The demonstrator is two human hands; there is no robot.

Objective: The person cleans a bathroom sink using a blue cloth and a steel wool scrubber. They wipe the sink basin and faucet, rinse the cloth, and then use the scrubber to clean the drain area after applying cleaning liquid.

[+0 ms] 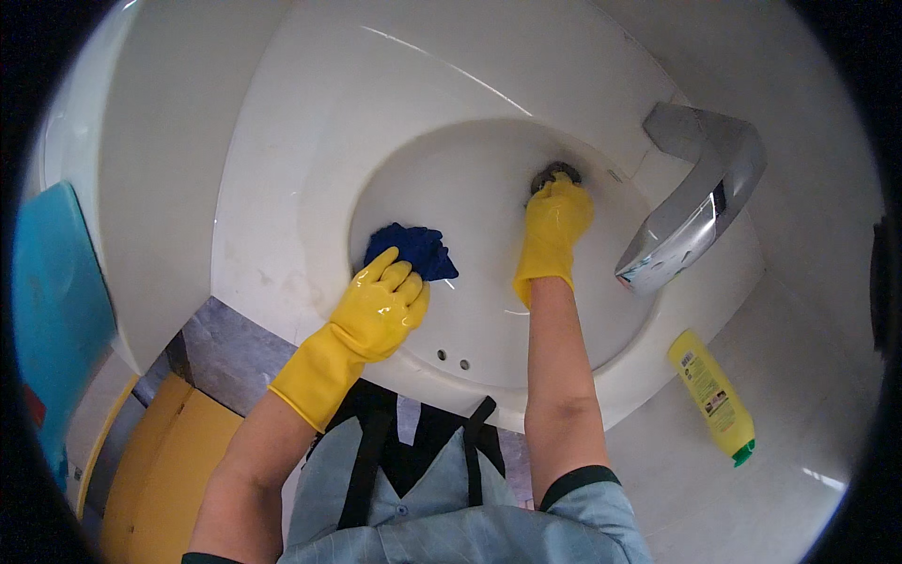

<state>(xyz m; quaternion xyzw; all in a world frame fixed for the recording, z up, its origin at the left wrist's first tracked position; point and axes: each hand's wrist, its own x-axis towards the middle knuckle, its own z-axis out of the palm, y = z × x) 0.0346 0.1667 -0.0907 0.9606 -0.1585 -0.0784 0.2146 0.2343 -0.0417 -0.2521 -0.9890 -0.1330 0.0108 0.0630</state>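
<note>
Dark blue cloth (412, 247) lies crumpled inside the basin (489, 329), by its left wall. Our gloved left hand (383, 305) touches the cloth's near edge, fingers slightly bent over it; we cannot tell if they pinch or only press. Our gloved right hand (561, 221) reaches toward the basin's far right wall, fingertips on a dark grey round thing (556, 176), partly covered; grip unclear. Chrome faucet (700, 211) overhangs the basin's right rim, apart from both hands. Yellow bottle (711, 397) lies outside the near right rim, green cap toward us. Cloth's long axis slants left to right, one corner pointing right, slightly nearward.
</note>
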